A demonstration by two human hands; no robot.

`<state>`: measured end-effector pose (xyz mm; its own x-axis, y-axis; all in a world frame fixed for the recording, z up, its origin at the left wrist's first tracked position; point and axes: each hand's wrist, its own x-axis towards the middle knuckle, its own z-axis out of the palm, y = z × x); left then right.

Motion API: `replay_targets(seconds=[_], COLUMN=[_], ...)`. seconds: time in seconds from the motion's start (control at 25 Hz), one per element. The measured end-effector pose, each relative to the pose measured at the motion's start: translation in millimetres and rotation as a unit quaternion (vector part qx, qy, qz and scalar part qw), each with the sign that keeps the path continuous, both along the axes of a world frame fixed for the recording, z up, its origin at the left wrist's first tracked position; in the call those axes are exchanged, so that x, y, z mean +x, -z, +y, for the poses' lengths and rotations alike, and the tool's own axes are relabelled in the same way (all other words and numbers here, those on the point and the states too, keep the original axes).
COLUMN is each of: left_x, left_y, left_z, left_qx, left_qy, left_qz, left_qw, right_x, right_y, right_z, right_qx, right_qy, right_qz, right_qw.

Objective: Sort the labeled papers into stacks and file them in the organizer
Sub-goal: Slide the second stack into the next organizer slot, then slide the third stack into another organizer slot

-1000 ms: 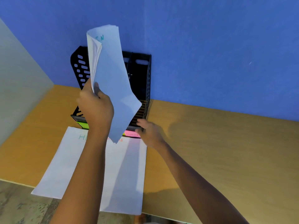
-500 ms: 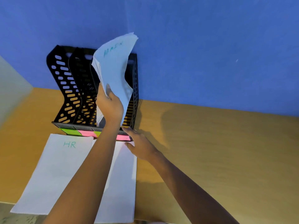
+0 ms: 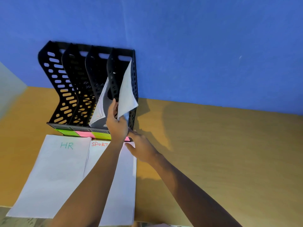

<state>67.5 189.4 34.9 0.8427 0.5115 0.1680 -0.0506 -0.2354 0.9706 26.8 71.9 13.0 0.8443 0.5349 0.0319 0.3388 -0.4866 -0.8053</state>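
A black four-slot organizer stands against the blue wall, with green and pink labels along its front. My left hand grips a white paper stack that is down inside the organizer's right end. The sheets split around a divider: a thicker bunch lies in the third slot and a sheet in the fourth. My right hand rests with straight fingers at the organizer's front right corner. In front lie a stack marked HR and a stack marked SPORT, partly hidden by my left arm.
The wooden desk runs bare to the right of the organizer. A pale side panel closes the left. The two flat stacks overhang the desk's front edge.
My left hand has brought the raised paper stack down into the right end of the organizer. My right hand has stayed at the organizer's front right corner.
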Motion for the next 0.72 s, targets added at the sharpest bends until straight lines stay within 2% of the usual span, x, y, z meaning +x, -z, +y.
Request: replay_targets(seconds=[0.08, 0.16, 0.28, 0.36, 0.44, 0.52, 0.6, 0.72], left_x=[-9.3, -22.3, -49.0, -68.2, -83.7, -96.9, -111.3, -133.0], left_y=[4.0, 9.9, 22.8, 33.7, 43.5, 55.0, 66.9, 81.9], left_z=[-0.1, 1.2, 9.6, 16.7, 26.2, 40.4, 57.6, 78.2], left_qx=[-0.014, 0.012, 0.114, 0.174, 0.21, 0.224, 0.245, 0.257], left_qy=[0.02, 0.014, 0.02, 0.036, 0.0, -0.082, -0.135, -0.143], left_qz=[0.004, -0.001, -0.051, -0.063, 0.005, 0.145, 0.274, 0.398], left_qw=[1.0, 1.0, 0.992, 0.982, 0.978, 0.96, 0.92, 0.869], right_x=[-2.9, -9.7, -26.0, -37.6, -49.3, -62.1, -71.9, -80.8], right_y=[2.2, 5.4, 19.4, 31.1, 45.4, 56.6, 61.8, 61.2], right_z=[1.3, 3.1, 2.6, -3.9, -12.4, -16.1, -15.2, -5.4], right_qx=[0.036, 0.087, 0.153, 0.108, 0.008, -0.036, -0.05, -0.062], right_qy=[0.016, 0.055, 0.176, 0.25, 0.282, 0.305, 0.315, 0.314], right_qz=[0.022, 0.033, 0.069, 0.125, 0.171, 0.224, 0.246, 0.262], right_qw=[0.999, 0.994, 0.97, 0.954, 0.944, 0.925, 0.915, 0.91])
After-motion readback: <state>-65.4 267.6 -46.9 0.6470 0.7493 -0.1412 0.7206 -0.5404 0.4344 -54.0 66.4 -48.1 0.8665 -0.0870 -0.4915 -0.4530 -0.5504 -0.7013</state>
